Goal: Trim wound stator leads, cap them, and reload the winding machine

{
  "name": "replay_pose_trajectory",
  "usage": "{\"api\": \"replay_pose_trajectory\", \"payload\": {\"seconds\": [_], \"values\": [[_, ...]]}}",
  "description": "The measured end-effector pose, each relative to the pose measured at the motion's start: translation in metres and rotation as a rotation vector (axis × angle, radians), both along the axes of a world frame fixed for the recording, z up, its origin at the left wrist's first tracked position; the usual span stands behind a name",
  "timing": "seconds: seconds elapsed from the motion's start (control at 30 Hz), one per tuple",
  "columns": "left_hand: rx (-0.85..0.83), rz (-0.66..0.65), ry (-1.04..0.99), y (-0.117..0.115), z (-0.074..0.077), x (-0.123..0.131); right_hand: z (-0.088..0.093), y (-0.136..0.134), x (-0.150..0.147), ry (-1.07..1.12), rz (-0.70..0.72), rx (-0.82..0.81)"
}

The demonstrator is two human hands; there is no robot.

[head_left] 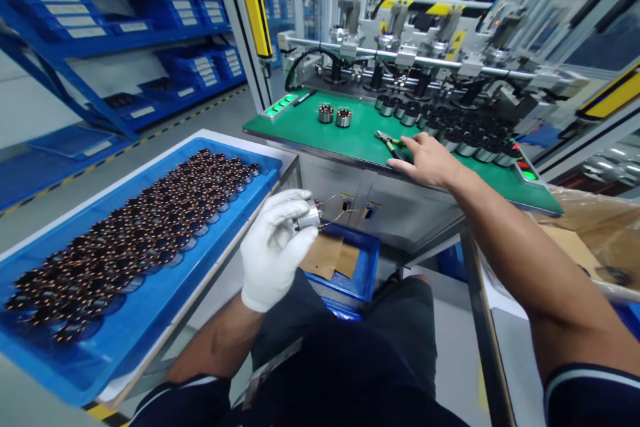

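- Nearest to me are my dark trousers, and just beyond my knees a blue bin (pixel 363 260) with brown cardboard pieces (pixel 330 255) in it; part of the bin is hidden behind my glove.
- My left hand (pixel 275 250), in a white glove, is closed around one wound coil part (pixel 311 215). Thin loose wires come out from it to the right. The glove covers most of the part, so I cannot tell its exact form.
- At my left a blue tray (pixel 150 300) carries many similar copper-wound parts (pixel 135 240). I judge that a lot of work is finished or waiting; which one, I cannot say.
- My right hand (pixel 425 159), bare, lies flat on the green work table (pixel 350 133), fingers half spread, touching the small pliers (pixel 389 140) but not yet gripping them.
- Farther on the table stand two coil parts (pixel 335 115), and a long row of dark parts (pixel 450 127) under the machine (pixel 425 47).
- The machine's far side is cut off and blurred.
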State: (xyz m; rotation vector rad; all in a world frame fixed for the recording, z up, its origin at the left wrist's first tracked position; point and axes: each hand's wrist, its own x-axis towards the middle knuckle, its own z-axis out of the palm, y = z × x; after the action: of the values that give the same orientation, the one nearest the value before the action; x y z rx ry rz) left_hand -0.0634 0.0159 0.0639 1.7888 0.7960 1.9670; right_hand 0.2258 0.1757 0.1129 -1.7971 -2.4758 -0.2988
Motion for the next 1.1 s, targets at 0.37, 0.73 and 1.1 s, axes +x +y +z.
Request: {"api": "replay_pose_trajectory", "payload": {"seconds": [0.37,0.73,1.1], "values": [[0.021,-0.012,0.016,0.003,-0.003,0.004,-0.065,-0.155,-0.014,0.671,0.337,0.03],[0.001,0.035,0.128,-0.001,-0.007,0.012,-0.089,-0.223,-0.068,1.488,0.597,-0.56],[0.025,0.079,0.171,-0.004,-0.006,0.011,-0.081,-0.211,-0.073,1.434,0.641,-0.484]]}}
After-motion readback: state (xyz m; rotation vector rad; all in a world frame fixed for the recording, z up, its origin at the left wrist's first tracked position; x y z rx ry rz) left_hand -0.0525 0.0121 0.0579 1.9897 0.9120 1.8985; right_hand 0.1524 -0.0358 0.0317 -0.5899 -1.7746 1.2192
